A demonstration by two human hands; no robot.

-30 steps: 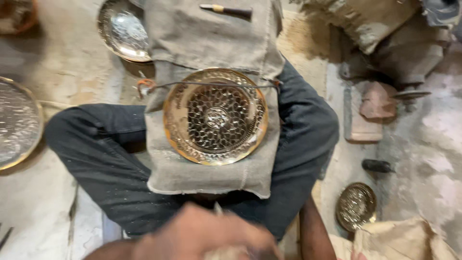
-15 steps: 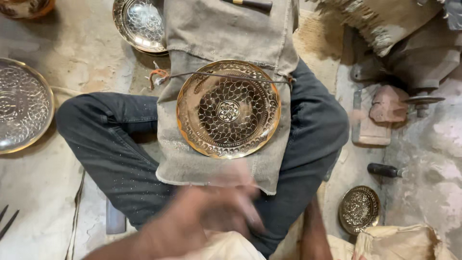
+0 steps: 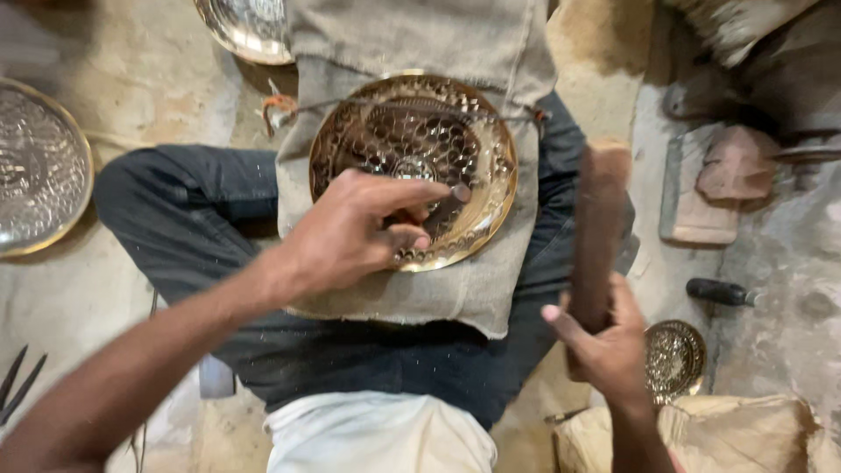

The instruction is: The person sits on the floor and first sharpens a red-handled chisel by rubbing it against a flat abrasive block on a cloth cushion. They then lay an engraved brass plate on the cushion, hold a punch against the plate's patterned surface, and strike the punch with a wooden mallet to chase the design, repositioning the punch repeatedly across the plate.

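Hands are now clear: left hand (image 3: 350, 232) pinches over brass plate (image 3: 473, 188), right hand (image 3: 604, 346) newly grips wooden mallet (image 3: 600, 228).

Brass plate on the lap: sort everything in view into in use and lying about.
In use: brass plate, left hand on it, burlap cloth, wooden mallet in right hand.
Lying about: silver tray, small plate, black-handled tool.

Left hand (image 3: 355, 232) pinching, right hand (image 3: 604, 342) gripping
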